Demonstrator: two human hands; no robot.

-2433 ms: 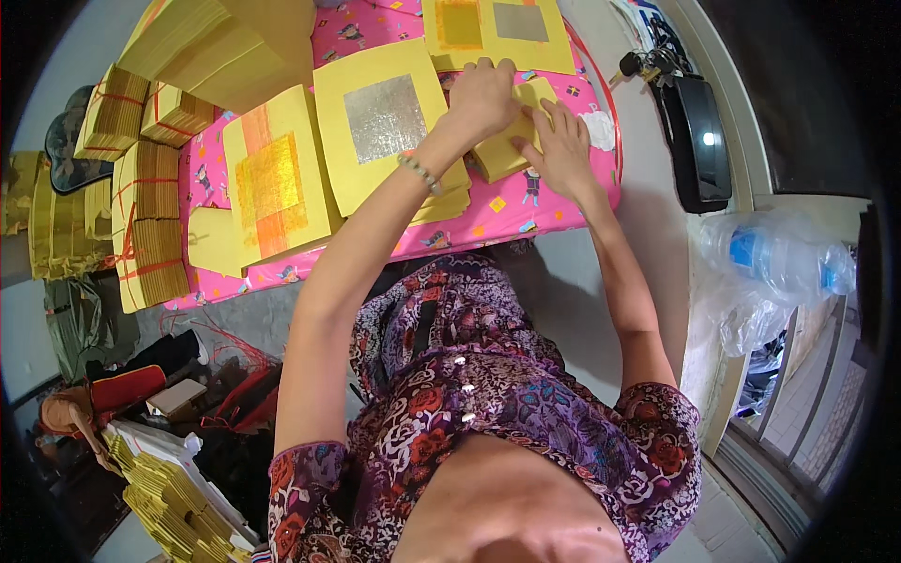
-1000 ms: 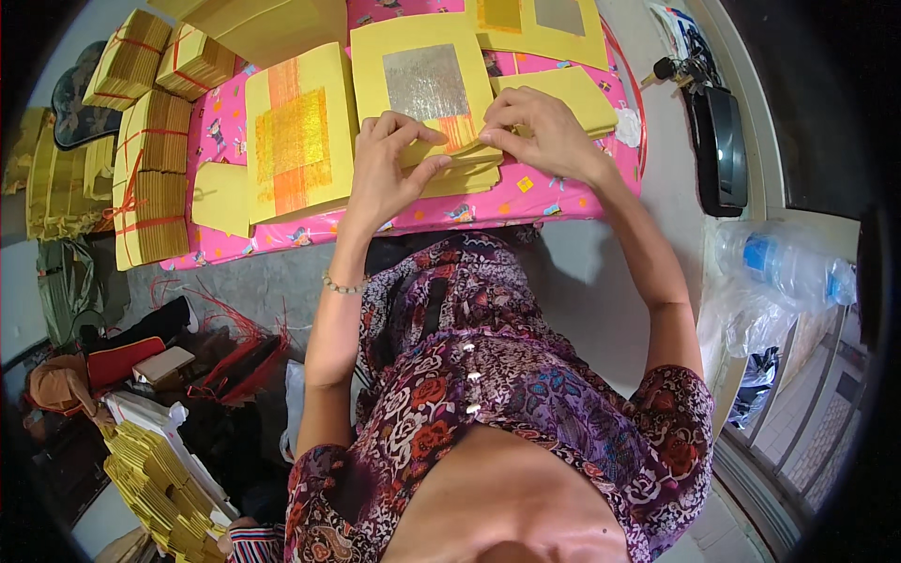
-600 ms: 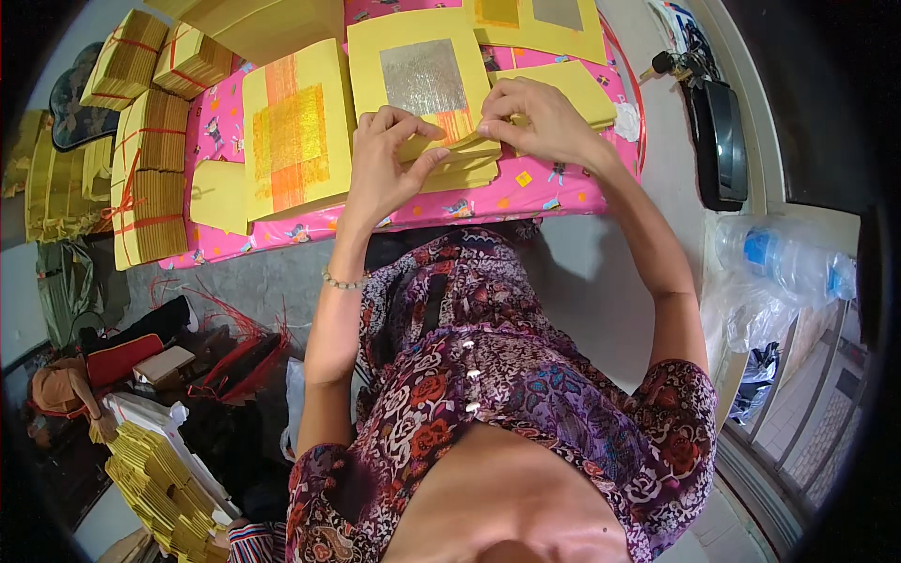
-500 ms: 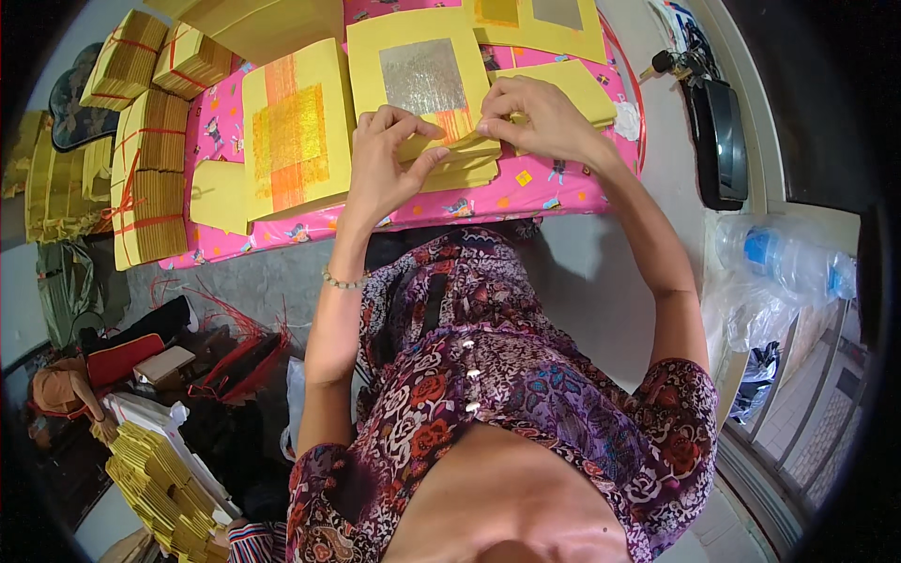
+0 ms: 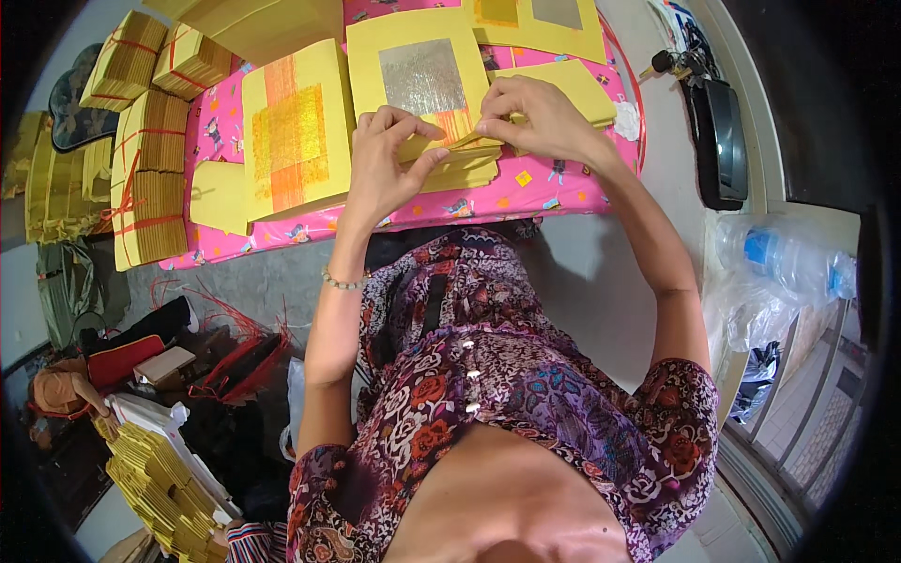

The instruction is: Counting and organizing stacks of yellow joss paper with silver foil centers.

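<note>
Since the earlier frames the left hand (image 5: 385, 164) has been drawn back from the far stacks to the near edge of the pink patterned table cover (image 5: 526, 192), where it now meets the right hand (image 5: 535, 122). A thin yellow paper sheet (image 5: 465, 148) is pinched at its fold between the fingers and thumbs of both hands, directly above a small pile of folded yellow papers (image 5: 465, 174) on the cover. Just beyond lie a yellow sheet with a silver foil square (image 5: 418, 70) and, to its left, a yellow sheet with a gold-orange square (image 5: 291, 131), with red-tied bundles of yellow paper (image 5: 150, 188) further left.
</note>
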